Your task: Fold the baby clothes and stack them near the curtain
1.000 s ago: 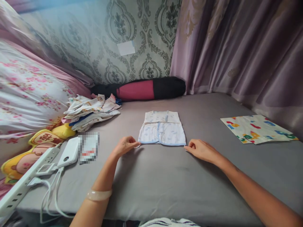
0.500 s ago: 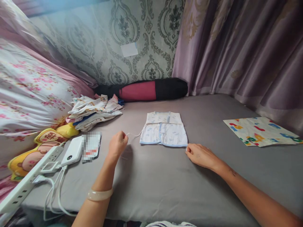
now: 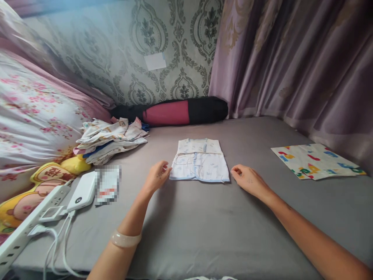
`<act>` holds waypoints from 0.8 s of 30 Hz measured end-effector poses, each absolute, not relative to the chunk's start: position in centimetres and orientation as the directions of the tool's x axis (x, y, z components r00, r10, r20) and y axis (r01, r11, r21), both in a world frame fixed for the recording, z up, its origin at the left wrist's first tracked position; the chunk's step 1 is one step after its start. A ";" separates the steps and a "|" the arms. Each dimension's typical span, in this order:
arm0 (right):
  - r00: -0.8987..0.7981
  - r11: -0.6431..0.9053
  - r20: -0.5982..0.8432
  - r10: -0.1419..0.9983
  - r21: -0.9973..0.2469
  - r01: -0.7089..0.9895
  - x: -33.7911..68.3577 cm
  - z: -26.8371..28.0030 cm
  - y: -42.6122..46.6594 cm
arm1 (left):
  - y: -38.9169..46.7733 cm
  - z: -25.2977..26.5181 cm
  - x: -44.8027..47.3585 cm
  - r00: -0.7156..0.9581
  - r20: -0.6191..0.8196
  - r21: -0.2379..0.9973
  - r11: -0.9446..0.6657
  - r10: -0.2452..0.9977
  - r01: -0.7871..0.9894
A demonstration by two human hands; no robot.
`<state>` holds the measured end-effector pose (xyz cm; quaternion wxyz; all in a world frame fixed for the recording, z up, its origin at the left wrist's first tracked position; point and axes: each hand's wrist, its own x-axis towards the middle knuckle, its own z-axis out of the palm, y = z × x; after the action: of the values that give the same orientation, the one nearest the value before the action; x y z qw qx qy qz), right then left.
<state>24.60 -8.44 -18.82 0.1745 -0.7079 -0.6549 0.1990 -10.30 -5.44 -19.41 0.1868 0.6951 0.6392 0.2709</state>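
Note:
A small white baby shirt point(image 3: 200, 161) with a faint blue print and blue trim lies on the grey sheet, its upper part folded across. Thin ties rest over its lower front. At the shirt's left edge is my left hand point(image 3: 159, 177), its fingers loosely bent and slightly apart, with nothing visible in them. My right hand point(image 3: 247, 181) hovers just off the lower right corner. Its thumb and forefinger are curled together, and I see nothing between them.
Left on the grey bed point(image 3: 204, 229) are piled clothes point(image 3: 112, 138), a power bank point(image 3: 83, 190), a blurred packet point(image 3: 107, 184), a power strip point(image 3: 32, 216) with cables and a yellow plush point(image 3: 43, 186). A patterned folded cloth point(image 3: 316, 161) lies right. A black-and-red bag point(image 3: 169, 112) lies behind.
My left hand has moved right to the shirt's edge and let go of the tie, which now lies on the shirt. My right hand has come off the lower right corner.

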 end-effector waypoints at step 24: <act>-0.238 0.273 0.136 0.962 -0.412 0.869 23.6 -20.4 -8.9 | -6.2 -20.4 -9.2 0.239 0.106 0.643 -0.250 0.965 0.724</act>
<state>23.56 -8.94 -20.39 0.1832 -0.5893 -0.7766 0.1262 -9.22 -6.18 -20.44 0.2403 0.7497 0.5633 0.2510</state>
